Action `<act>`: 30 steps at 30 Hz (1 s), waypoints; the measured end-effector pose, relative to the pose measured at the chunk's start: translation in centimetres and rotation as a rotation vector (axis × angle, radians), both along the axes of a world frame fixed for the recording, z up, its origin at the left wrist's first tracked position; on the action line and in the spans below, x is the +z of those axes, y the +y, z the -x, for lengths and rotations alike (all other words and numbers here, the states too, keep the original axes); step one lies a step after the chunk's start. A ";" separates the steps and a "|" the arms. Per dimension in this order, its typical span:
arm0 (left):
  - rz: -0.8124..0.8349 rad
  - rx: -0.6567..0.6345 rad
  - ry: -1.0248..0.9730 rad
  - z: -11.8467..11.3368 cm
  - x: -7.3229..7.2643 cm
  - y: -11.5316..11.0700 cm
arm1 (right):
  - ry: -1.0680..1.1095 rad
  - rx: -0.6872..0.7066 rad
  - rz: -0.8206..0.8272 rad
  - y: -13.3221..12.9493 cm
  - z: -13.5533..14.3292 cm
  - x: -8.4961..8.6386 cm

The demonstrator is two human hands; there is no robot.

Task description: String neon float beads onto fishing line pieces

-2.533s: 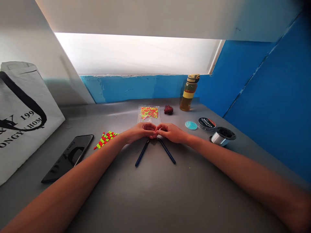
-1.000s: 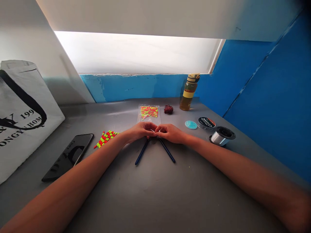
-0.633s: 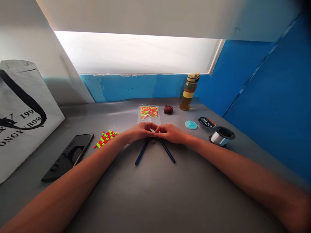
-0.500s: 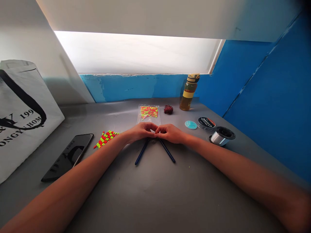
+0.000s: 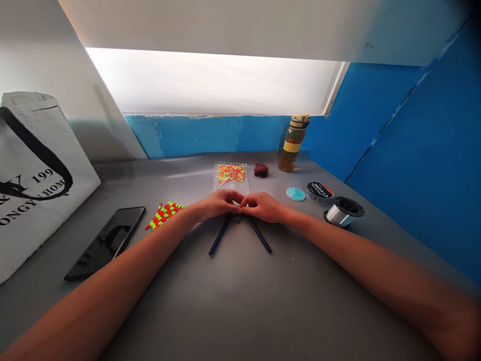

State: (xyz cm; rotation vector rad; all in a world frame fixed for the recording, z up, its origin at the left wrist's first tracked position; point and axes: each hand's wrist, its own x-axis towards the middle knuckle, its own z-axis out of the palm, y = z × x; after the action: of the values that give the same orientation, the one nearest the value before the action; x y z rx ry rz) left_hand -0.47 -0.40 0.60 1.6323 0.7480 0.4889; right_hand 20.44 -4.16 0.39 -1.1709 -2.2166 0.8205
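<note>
My left hand (image 5: 220, 204) and my right hand (image 5: 260, 205) meet fingertip to fingertip over the middle of the table. Both are closed in a pinch, and whatever lies between the fingers is too small or hidden to name. Two dark blue handles (image 5: 220, 236) spread toward me from beneath the hands; their far ends are covered. Just behind the fingers lies a clear plastic bag (image 5: 230, 174) of red, orange and yellow-green beads. Beside my left wrist rests a patch of red and yellow-green beads (image 5: 165, 214) in rows, partly covered by the forearm.
A black phone (image 5: 107, 243) lies left, before a white bag (image 5: 41, 165). A dark red yarn ball (image 5: 261, 170) and a bottle (image 5: 292, 144) stand at the back. To the right are a teal disc (image 5: 295, 194), a black-labelled round lid (image 5: 319, 191) and a spool (image 5: 343, 211).
</note>
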 end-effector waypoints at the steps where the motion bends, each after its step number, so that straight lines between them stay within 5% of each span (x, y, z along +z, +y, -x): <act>1: 0.003 0.004 0.003 0.0 0.0 0.0 | 0.002 0.003 -0.001 0.0 0.0 0.0; 23: 0.087 0.091 -0.056 -0.1 0.2 0.0 | 0.094 -0.100 -0.091 -0.5 -0.3 0.1; 30: 0.164 0.209 -0.111 -0.3 0.4 -0.2 | 0.089 -0.176 -0.055 -0.1 -0.4 0.3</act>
State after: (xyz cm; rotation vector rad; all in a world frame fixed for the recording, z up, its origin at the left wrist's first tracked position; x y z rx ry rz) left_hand -0.17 -0.57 1.03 1.3709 0.8569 0.6456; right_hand 20.88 -4.31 0.71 -1.2570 -2.0192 0.7209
